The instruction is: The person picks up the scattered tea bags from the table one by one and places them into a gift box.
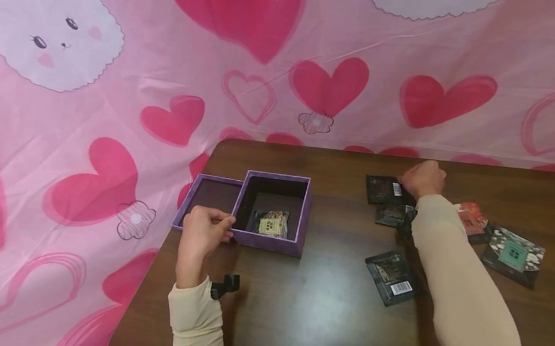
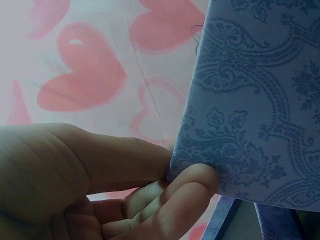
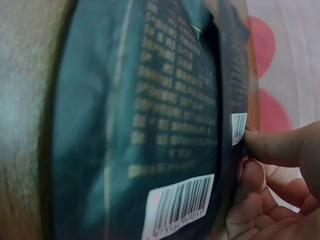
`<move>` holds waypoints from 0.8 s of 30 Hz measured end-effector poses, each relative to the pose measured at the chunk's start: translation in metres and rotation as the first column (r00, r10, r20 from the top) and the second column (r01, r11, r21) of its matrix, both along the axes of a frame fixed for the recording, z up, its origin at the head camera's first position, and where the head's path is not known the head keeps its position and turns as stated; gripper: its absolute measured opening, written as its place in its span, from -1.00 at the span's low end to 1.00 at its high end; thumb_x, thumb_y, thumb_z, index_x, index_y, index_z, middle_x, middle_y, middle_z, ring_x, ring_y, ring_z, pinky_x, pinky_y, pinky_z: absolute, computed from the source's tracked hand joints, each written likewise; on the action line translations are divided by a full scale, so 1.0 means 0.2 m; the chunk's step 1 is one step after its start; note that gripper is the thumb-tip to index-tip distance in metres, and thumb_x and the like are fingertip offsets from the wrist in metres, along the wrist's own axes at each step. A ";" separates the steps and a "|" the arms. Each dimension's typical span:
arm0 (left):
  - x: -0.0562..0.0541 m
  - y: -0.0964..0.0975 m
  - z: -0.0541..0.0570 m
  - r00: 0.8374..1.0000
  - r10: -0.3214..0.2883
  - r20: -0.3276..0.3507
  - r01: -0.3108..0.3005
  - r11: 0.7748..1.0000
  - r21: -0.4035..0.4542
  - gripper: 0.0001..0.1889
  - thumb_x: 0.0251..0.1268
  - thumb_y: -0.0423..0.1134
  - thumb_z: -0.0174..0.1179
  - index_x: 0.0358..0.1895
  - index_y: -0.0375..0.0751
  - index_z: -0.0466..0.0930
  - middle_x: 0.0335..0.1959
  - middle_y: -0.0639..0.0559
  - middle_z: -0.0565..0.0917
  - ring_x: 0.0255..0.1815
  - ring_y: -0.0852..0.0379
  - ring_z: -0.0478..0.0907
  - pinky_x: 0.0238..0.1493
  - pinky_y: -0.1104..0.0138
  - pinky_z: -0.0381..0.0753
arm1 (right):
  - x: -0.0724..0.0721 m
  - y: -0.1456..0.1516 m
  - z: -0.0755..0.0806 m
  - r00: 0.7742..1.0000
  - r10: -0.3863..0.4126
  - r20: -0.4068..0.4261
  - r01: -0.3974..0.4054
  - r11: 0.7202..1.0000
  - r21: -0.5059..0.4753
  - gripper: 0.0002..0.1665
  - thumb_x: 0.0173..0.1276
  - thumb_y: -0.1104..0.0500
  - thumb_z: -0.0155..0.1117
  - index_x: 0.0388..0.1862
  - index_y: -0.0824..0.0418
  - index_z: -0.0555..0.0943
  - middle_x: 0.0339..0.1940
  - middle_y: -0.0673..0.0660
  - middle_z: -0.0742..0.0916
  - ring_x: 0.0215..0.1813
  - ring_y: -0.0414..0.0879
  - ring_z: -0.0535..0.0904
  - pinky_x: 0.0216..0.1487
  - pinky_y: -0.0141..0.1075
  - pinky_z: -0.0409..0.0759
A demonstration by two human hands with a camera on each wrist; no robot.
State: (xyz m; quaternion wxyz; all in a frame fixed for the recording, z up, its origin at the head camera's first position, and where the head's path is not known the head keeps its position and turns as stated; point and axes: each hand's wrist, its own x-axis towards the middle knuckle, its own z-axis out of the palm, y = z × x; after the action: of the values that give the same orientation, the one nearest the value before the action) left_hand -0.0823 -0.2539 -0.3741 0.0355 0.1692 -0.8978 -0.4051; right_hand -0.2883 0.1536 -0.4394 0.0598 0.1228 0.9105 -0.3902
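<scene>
Shallow tray: at left, against the box. Left hand: thumb and forefinger nearly closed, pinching the near-left corner of the purple box. Yellow-labelled packet: inside the box, near side. Far black packet: far side of the table; its right edge is pinched between thumb and forefinger of the right hand. Barcoded packet: nearer. Red-printed packet and green-labelled packet: farther right.

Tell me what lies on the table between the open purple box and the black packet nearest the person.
In the head view, only bare brown tabletop lies between the purple box and that black packet.
</scene>
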 end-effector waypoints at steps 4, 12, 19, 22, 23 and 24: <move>0.00 0.00 0.00 1.000 0.002 -0.004 -0.002 1.000 0.004 -0.88 0.24 -0.40 0.40 -0.25 -0.45 0.77 -0.46 -0.21 0.75 -0.55 0.00 0.73 -0.43 0.23 0.77 | 0.01 0.00 0.01 1.000 -0.009 0.021 0.010 1.000 -0.010 -0.69 0.26 0.12 0.33 -0.31 0.41 0.69 0.04 0.52 0.62 0.19 0.45 0.45 0.20 0.22 0.49; 0.01 0.00 0.01 1.000 -0.001 -0.002 0.001 1.000 0.014 -0.87 0.25 -0.41 0.39 -0.24 -0.46 0.77 -0.46 -0.21 0.75 -0.56 0.01 0.73 -0.45 0.25 0.76 | 0.01 0.03 0.05 0.998 0.037 -0.058 -0.038 0.999 -0.011 -0.71 0.25 0.18 0.31 -0.26 0.43 0.69 -0.02 0.49 0.65 0.27 0.52 0.33 0.31 0.24 0.38; 0.01 0.00 0.01 1.000 0.007 0.004 -0.007 0.999 0.036 -0.87 0.26 -0.41 0.38 -0.23 -0.47 0.76 -0.45 -0.21 0.75 -0.56 0.01 0.73 -0.43 0.24 0.76 | 0.02 0.07 0.07 0.989 0.114 -0.095 -0.120 0.991 -0.060 -0.67 0.32 0.22 0.30 -0.07 0.47 0.72 -0.37 0.26 0.77 0.06 0.36 0.52 0.02 0.11 0.56; 0.01 0.00 0.01 1.000 0.005 0.003 -0.005 0.999 0.034 -0.87 0.26 -0.42 0.38 -0.23 -0.47 0.76 -0.46 -0.20 0.75 -0.55 0.00 0.73 -0.44 0.26 0.76 | 0.03 0.09 0.09 0.991 0.114 -0.074 -0.123 0.984 -0.129 -0.68 0.36 0.26 0.24 -0.04 0.47 0.70 -0.52 0.12 0.75 -0.29 0.08 0.63 -0.33 -0.15 0.61; 0.01 0.00 0.01 1.000 0.003 0.003 -0.003 0.999 0.034 -0.87 0.26 -0.42 0.38 -0.23 -0.47 0.76 -0.46 -0.20 0.75 -0.55 -0.01 0.73 -0.43 0.26 0.76 | 0.04 0.09 0.10 0.991 0.111 -0.068 -0.121 0.979 -0.163 -0.68 0.37 0.28 0.22 -0.02 0.48 0.69 -0.51 0.08 0.74 -0.34 0.00 0.62 -0.38 -0.22 0.61; 0.01 0.00 0.01 1.000 0.001 0.001 -0.001 1.000 0.031 -0.87 0.26 -0.41 0.39 -0.23 -0.47 0.76 -0.46 -0.20 0.75 -0.54 -0.02 0.73 -0.44 0.27 0.76 | 0.05 0.10 0.11 0.992 0.110 -0.064 -0.120 0.973 -0.199 -0.68 0.39 0.29 0.21 0.00 0.50 0.67 -0.45 0.11 0.74 -0.39 -0.04 0.61 -0.42 -0.28 0.63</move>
State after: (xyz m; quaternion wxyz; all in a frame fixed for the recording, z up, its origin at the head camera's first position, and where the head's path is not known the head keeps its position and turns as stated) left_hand -0.0808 -0.2543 -0.3725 0.0324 0.1703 -0.8913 -0.4190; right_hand -0.2787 0.1731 -0.4182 0.0707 0.0529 0.8729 -0.4799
